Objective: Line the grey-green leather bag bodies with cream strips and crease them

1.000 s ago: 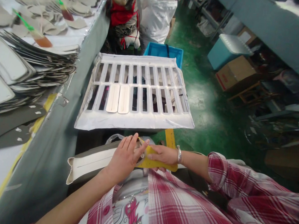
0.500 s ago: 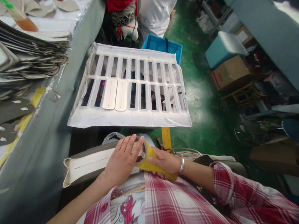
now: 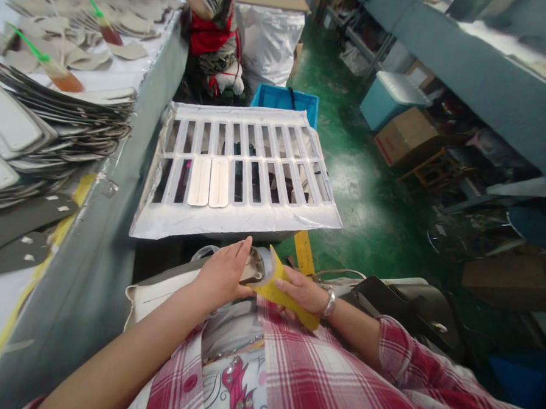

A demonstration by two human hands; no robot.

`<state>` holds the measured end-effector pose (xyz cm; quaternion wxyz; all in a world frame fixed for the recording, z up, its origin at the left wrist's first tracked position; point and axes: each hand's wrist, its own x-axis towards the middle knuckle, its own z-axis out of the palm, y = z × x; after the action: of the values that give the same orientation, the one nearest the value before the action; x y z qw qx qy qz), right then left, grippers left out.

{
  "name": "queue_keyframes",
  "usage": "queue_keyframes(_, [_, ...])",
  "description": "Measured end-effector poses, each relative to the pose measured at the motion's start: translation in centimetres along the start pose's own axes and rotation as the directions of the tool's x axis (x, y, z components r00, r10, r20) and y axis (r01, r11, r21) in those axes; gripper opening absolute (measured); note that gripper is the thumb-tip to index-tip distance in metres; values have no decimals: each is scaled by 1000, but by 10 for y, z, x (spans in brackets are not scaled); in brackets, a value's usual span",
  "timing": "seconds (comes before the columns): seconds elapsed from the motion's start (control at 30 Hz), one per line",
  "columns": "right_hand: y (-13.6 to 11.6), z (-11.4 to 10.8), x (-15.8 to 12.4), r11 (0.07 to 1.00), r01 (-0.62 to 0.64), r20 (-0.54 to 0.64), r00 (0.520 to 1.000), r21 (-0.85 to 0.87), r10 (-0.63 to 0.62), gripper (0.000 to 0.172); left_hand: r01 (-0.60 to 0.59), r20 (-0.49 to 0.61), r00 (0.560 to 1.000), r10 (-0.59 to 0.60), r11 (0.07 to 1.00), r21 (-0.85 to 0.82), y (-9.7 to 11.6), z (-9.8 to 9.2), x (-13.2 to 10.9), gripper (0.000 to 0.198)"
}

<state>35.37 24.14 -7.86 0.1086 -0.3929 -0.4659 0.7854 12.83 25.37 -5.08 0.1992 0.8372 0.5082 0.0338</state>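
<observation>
A long grey-and-white flat leather-like panel (image 3: 168, 290) lies across the person's lap, its left end curled up, its right end hidden under the left hand (image 3: 223, 274). That hand lies on it with fingers bent, pinching the panel's end beside a small dark loop-like part (image 3: 257, 268) that is hard to make out. The right hand (image 3: 301, 289) is closed round a yellow flat plastic tool (image 3: 281, 290), whose pointed tip touches the panel end; its lower part is covered by the fingers.

Just beyond the hands stands a white slotted rack (image 3: 235, 218), with two cream oblong strips (image 3: 210, 181) lying side by side in its near row; the other slots show only dark gaps. Behind it sits a blue plastic crate (image 3: 283, 97), contents unseen. At left, a grey table edge (image 3: 116, 221) runs close alongside, bearing a stack of grey flat cut pieces (image 3: 52, 138), cut off by the frame. Green floor (image 3: 369, 197) lies open to the right.
</observation>
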Motion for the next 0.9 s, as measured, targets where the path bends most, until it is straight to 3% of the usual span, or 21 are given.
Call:
queue_keyframes(0.1, [-3, -10, -12, 996, -9, -30, 1000, -92, 6, 33, 42, 7, 999, -43, 997, 57, 5, 4, 8, 99])
queue_keyframes(0.23, [-8, -12, -17, 991, -29, 74, 996, -133, 39, 33, 70, -120, 991, -55, 990, 124, 15, 13, 4, 91])
queue_keyframes(0.4, [-14, -7, -4, 993, -1, 181, 983, -114, 22, 34, 81, -255, 966, -43, 987, 141, 23, 20, -4, 87])
queue_keyframes(0.7, [-15, -25, 14, 996, -2, 274, 961, -92, 28, 34, 12, -268, 963, 24, 991, 132, 18, 22, -7, 90])
queue_keyframes(0.9, [-37, -36, 20, 946, -3, 213, 974, -323, 76, 31, 1, -274, 961, 30, 994, 112, 16, 22, -6, 93])
